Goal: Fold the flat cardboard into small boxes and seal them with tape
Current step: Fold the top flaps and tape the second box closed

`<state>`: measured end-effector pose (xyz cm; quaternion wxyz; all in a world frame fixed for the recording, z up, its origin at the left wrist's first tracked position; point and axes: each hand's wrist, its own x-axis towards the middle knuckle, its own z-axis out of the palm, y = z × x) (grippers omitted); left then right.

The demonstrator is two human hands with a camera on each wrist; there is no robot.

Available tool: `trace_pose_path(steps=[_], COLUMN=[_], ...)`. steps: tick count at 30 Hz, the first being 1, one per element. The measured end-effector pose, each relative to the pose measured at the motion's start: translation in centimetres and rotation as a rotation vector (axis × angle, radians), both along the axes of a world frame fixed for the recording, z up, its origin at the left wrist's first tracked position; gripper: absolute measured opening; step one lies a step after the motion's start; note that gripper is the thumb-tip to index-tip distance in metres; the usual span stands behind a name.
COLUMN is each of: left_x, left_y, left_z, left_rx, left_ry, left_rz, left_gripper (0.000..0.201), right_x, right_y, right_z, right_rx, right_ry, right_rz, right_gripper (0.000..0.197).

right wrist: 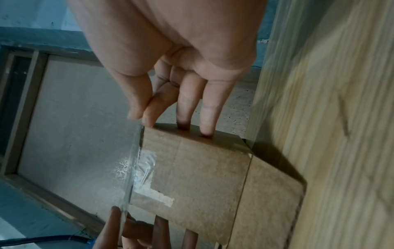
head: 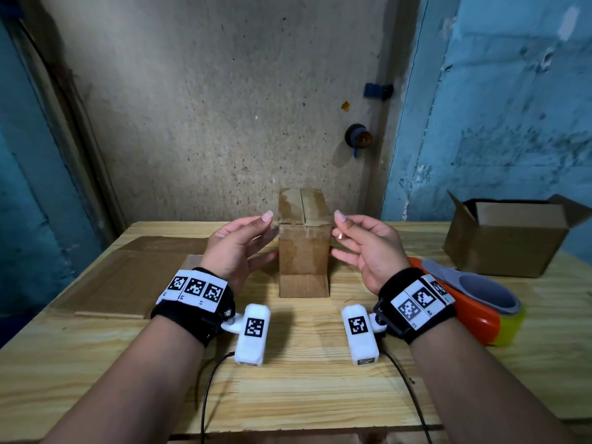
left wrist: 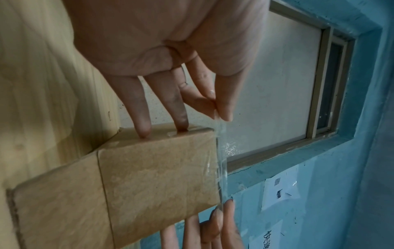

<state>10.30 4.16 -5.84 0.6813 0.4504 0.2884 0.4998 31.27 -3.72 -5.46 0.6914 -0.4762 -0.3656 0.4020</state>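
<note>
A small brown cardboard box (head: 304, 251) stands upright mid-table, its top flaps closed and one bottom flap (head: 304, 286) lying out flat toward me. A clear tape strip (left wrist: 221, 160) stretches across the box's top. My left hand (head: 270, 232) is at the box's left side and pinches one tape end between thumb and forefinger (left wrist: 217, 109), while two other fingers touch the box (left wrist: 160, 176). My right hand (head: 336, 233) mirrors it on the right, pinching the other tape end (right wrist: 141, 118), the tape strip (right wrist: 130, 168) gleaming beside the box (right wrist: 202, 176).
An orange, grey and yellow tape dispenser (head: 474, 302) lies just right of my right wrist. A larger open cardboard box (head: 512, 238) stands at the back right. Flat cardboard sheets (head: 128, 280) lie on the left of the wooden table (head: 288, 379). A wall rises close behind.
</note>
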Motion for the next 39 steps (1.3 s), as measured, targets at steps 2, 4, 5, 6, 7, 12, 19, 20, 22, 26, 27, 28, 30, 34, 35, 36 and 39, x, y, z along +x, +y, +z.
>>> trace_pose_path(steps=[2,4,5,6,7,12,19,20,22,26,27,28,30,34,35,36,39], left_x=[0.09,0.12,0.12,0.09,0.06,-0.03,0.05,0.07,0.11,0.18,0.2,0.22,0.26,0.38,0.4,0.41,0.4], left_y=[0.03,0.05,0.07,0.08,0.08,0.11,0.3,0.32,0.37,0.34,0.29,0.27,0.18,0.09,0.1,0.12,0.21], left_z=[-0.04,-0.04,-0.03,-0.05,-0.07,-0.13,-0.29,-0.32,-0.35,-0.28,-0.24,-0.21,-0.14,-0.08,-0.09,-0.11,-0.19], left_rx=[0.001,0.0,0.001,0.002,0.005,0.008,0.003,0.001,-0.007,-0.023,-0.026,-0.029,-0.032,-0.04,-0.042,-0.043,-0.051], left_ry=[0.006,0.009,0.009,0.008,0.009,0.016,0.024,0.026,0.03,0.029,0.03,0.032,0.031,0.023,0.022,0.021,0.024], left_rz=[0.01,0.015,0.015,0.015,0.015,0.009,0.007,0.009,0.012,0.015,0.015,0.016,0.021,0.031,0.033,0.035,0.033], left_gripper=[0.012,0.012,0.014,0.017,0.022,0.038,0.038,0.034,0.024,0.014,0.013,0.01,0.005,0.007,0.008,0.01,0.01], right_x=[-0.03,-0.03,-0.02,-0.02,0.0,-0.01,0.06,0.07,0.03,0.0,-0.01,-0.02,-0.02,0.01,0.0,-0.02,-0.09], right_y=[0.04,0.04,0.03,0.04,0.03,0.08,0.06,0.03,0.02,0.0,-0.03,-0.05,-0.11,-0.11,-0.11,-0.11,-0.18], right_z=[-0.05,-0.07,-0.07,-0.09,-0.1,-0.09,-0.14,-0.13,-0.09,-0.05,-0.03,0.0,0.01,0.03,0.02,0.03,0.05], right_rx=[0.009,0.015,0.016,0.014,0.012,0.002,-0.01,-0.012,-0.016,-0.02,-0.02,-0.022,-0.025,-0.036,-0.04,-0.044,-0.056], right_ry=[0.011,0.013,0.012,0.013,0.014,0.019,0.015,0.014,0.012,0.012,0.013,0.014,0.012,0.01,0.013,0.016,0.012], right_rz=[0.0,-0.001,-0.003,-0.004,-0.005,-0.003,-0.005,-0.004,0.0,0.005,0.005,0.006,0.006,0.005,0.003,0.001,0.003], right_gripper=[0.037,0.037,0.035,0.032,0.029,0.026,0.019,0.018,0.018,0.019,0.019,0.019,0.02,0.021,0.023,0.027,0.026])
